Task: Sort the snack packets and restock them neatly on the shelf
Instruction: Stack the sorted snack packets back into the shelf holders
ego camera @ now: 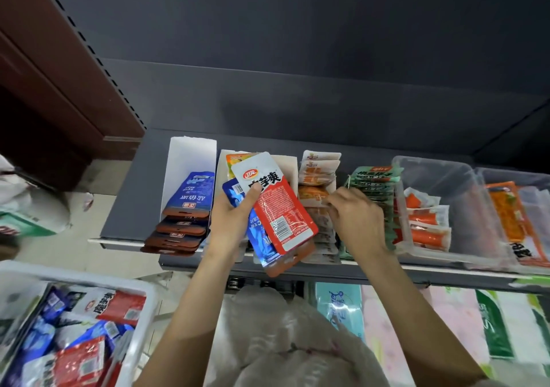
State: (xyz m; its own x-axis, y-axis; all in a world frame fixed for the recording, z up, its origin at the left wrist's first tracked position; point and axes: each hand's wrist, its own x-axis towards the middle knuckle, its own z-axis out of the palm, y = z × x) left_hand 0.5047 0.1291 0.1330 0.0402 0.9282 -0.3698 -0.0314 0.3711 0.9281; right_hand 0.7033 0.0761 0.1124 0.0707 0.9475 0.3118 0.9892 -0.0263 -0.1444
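Red-and-white packet (pixel 276 205) in left hand (pixel 235 217) grip | right hand (pixel 357 217) grip pinching orange packet (pixel 314 193) on shelf (pixel 125 208)

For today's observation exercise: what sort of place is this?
Probably a small shop's snack aisle: a dark metal shelf holds rows of snack packets in display boxes, and a white bin of mixed packets waits for restocking.

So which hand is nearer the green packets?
Right hand: it sits just left of the green packets. Left hand is farther left, holding red and blue packets.
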